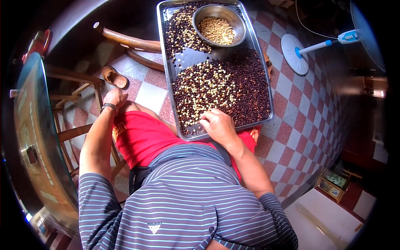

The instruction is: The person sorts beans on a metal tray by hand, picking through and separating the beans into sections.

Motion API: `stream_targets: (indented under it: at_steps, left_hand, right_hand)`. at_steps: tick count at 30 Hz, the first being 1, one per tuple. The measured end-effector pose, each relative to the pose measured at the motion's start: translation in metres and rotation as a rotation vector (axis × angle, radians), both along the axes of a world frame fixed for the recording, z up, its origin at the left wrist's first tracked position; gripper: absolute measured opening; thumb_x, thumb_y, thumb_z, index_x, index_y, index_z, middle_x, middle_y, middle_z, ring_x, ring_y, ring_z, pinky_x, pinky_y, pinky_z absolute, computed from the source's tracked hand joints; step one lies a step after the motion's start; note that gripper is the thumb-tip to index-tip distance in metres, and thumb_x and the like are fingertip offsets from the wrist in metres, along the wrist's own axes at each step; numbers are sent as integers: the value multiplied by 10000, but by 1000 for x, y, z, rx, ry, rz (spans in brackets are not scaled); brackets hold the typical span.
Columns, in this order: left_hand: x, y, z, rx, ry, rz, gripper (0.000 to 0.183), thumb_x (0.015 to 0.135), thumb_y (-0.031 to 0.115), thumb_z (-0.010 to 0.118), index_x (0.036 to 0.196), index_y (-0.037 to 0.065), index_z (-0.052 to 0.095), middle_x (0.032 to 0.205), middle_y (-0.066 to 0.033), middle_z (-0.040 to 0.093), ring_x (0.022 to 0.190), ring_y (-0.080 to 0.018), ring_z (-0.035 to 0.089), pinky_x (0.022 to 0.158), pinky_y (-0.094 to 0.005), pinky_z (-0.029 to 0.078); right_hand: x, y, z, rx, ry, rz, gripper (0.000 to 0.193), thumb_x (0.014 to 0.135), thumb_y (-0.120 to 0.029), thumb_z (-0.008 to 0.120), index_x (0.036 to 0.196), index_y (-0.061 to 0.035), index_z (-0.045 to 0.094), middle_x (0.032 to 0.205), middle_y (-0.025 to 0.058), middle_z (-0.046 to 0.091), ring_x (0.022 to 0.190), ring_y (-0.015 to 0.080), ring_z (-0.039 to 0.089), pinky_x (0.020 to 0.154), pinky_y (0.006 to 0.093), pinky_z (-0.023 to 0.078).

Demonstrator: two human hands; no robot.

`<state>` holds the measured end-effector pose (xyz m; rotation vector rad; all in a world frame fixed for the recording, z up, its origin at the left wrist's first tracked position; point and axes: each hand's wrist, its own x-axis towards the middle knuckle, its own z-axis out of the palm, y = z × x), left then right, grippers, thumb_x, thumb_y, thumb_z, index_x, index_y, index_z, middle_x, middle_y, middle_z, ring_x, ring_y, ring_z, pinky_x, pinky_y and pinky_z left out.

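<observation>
A large metal tray [168,71] rests by my lap, spread with dark brown and pale cream beans. Pale beans [206,85] lie mixed with dark ones in its middle and left, while mostly dark beans [254,89] cover the right side. Toward the tray's far end, a round steel bowl [239,36] holds pale beans [216,30]. My right hand [217,125] is over the near edge of the beans, its fingers drawn together; whatever they pinch is too small to make out. By my left knee, my left hand [115,98] is curled closed, its inner side hidden.
A glass-topped table [39,137] and wooden chair frame [73,133] stand at left. Beyond my left hand is a brown slipper [115,78], near a curved wooden furniture piece [129,40]. A white-and-blue fan [294,54] stands right on the checkered tile floor [287,125].
</observation>
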<state>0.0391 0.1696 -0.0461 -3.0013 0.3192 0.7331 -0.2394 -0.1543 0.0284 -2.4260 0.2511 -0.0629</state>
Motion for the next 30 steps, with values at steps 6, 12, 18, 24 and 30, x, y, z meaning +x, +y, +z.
stream_targets:
  at_steps: [6, 12, 18, 24, 30]
  left_hand:
    - [1, 2, -3, 9, -5, -15, 491, 851, 451, 614, 991, -10, 709, 1028, -288, 678, 1024, -424, 656, 899, -471, 513]
    - [1, -1, -2, 18, 11, 15, 487, 846, 448, 618, 1000, -4, 715, 1064, -279, 678, 1052, -410, 654, 918, -459, 509]
    - [-2, -4, 5, 13, 13, -11, 448, 845, 377, 555, 1010, -5, 720, 1080, -285, 676, 1050, -416, 657, 938, -470, 514]
    - [-2, -5, 7, 33, 25, 6, 442, 847, 367, 561, 1018, -9, 718, 1085, -275, 681, 1051, -412, 657, 937, -464, 515]
    - [-2, -1, 2, 21, 10, 19, 447, 840, 375, 569, 1004, -15, 716, 1083, -274, 682, 1054, -411, 658, 935, -458, 518]
  right_hand:
    - [0, 1, -8, -66, -45, 41, 83, 854, -174, 693, 854, -94, 670, 803, 107, 645, 752, 316, 661, 664, 431, 544]
    - [1, -5, -13, -124, -55, 134, 81, 883, -143, 662, 889, -64, 642, 823, 122, 649, 777, 324, 659, 689, 425, 546]
    - [-1, -16, -9, 306, 35, -73, 83, 920, -64, 546, 858, -44, 597, 814, 65, 648, 679, 196, 621, 616, 322, 517]
    - [0, -15, 0, 991, 233, -299, 111, 913, -30, 529, 931, -26, 638, 764, 3, 616, 659, 79, 556, 578, 258, 455]
    - [4, -4, -6, 156, -40, -18, 61, 829, -80, 687, 876, -42, 683, 748, 107, 615, 670, 256, 625, 607, 366, 503]
